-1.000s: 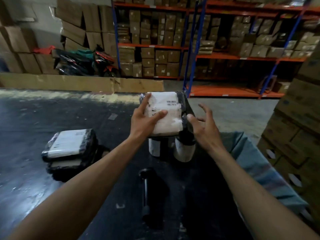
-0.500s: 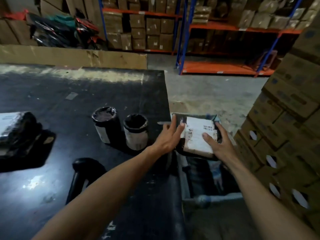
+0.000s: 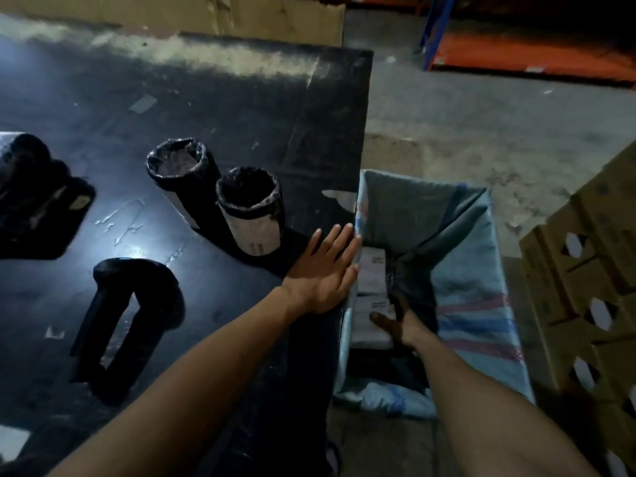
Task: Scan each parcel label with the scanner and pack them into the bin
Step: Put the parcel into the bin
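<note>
A flat parcel with a white label [image 3: 373,294] lies low inside the bin [image 3: 481,270], a frame lined with a light blue woven sack, beside the table's right edge. My right hand [image 3: 399,327] reaches down into the bin and rests on the parcel's near end, fingers on it. My left hand [image 3: 327,270] lies flat and empty on the black table [image 3: 241,108] at its right edge, fingers spread. The black hand scanner [image 3: 117,325] lies on the table to the left. Two black-wrapped cylindrical parcels [image 3: 249,211] stand upright in the middle.
More black-wrapped parcels [image 3: 27,180] sit at the table's left edge. Stacked cardboard boxes [image 3: 585,287] stand right of the bin. Concrete floor and an orange rack base [image 3: 533,60] lie beyond, with a cardboard sheet [image 3: 206,12] behind the table.
The flat parcel went from above the two cylinders, rightward off the table and down into the bin. My left hand let go of it and now rests on the table edge.
</note>
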